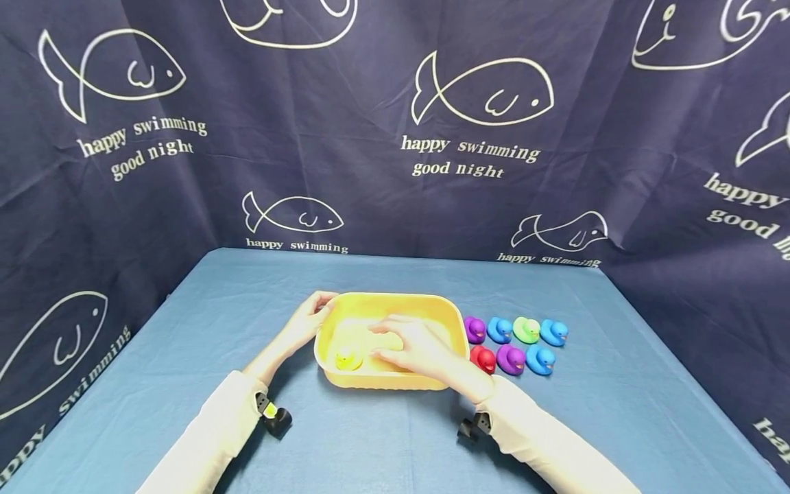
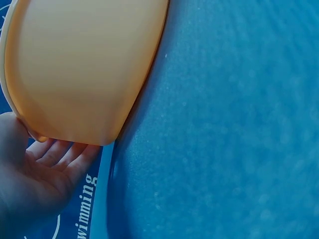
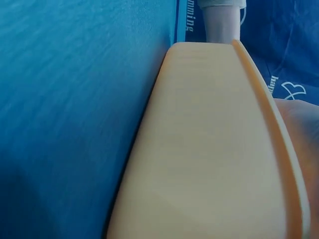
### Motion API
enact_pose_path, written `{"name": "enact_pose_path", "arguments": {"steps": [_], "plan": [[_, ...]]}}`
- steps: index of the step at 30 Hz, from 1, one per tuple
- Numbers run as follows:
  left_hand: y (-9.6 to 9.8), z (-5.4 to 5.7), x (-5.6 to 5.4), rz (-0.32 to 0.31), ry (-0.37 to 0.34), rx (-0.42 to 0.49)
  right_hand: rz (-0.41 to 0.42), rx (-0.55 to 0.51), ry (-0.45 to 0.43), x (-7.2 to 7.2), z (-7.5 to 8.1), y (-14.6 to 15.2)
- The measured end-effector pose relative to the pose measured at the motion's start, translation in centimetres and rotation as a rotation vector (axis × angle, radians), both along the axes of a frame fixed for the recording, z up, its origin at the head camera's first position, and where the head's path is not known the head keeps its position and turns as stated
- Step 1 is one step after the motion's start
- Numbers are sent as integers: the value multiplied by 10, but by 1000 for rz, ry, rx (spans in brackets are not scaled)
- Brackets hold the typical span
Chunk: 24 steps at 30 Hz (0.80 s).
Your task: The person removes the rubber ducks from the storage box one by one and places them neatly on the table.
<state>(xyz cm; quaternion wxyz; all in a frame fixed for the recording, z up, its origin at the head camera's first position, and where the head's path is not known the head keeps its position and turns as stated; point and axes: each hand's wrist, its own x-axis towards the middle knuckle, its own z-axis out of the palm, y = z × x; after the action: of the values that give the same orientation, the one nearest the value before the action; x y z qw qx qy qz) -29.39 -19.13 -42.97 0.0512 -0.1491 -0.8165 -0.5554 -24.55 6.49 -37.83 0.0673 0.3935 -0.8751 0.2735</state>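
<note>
A yellow plastic tub point(image 1: 395, 381) stands on the blue cloth, and inside it at the left sits a yellow toy duck point(image 1: 348, 358). My left hand point(image 1: 308, 319) holds the tub's left end; in the left wrist view its thumb is at the rim and its fingers lie against the outer wall. Over the tub's inside reaches my right hand point(image 1: 415, 343), thumb and fingers spread apart, just right of the duck. I see nothing held between them. In the right wrist view the tub's side wall point(image 3: 199, 144) hides most of that hand.
Right of the tub, several toy ducks stand in two rows, among them a red duck point(image 1: 483, 358), a green duck point(image 1: 527, 330) and a blue duck point(image 1: 540, 359). A dark fish-printed curtain point(image 1: 382, 137) rises behind the table point(image 1: 345, 446).
</note>
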Motion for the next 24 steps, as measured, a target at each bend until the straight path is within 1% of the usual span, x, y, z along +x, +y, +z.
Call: {"name": "enact_pose_path", "arguments": {"steps": [5, 13, 16, 24], "plan": [[1, 1, 0, 0, 4, -3, 32, -3, -54, -1, -3, -10], [2, 0, 0, -3, 1, 4, 96, 0, -92, -2, -7, -26], [2, 0, 0, -9, -2, 19, 102, -2, -124, -1, -7, -29], [1, 0, -1, -10, 9, 18, 98, 12, -129, -6, -11, -38]]}}
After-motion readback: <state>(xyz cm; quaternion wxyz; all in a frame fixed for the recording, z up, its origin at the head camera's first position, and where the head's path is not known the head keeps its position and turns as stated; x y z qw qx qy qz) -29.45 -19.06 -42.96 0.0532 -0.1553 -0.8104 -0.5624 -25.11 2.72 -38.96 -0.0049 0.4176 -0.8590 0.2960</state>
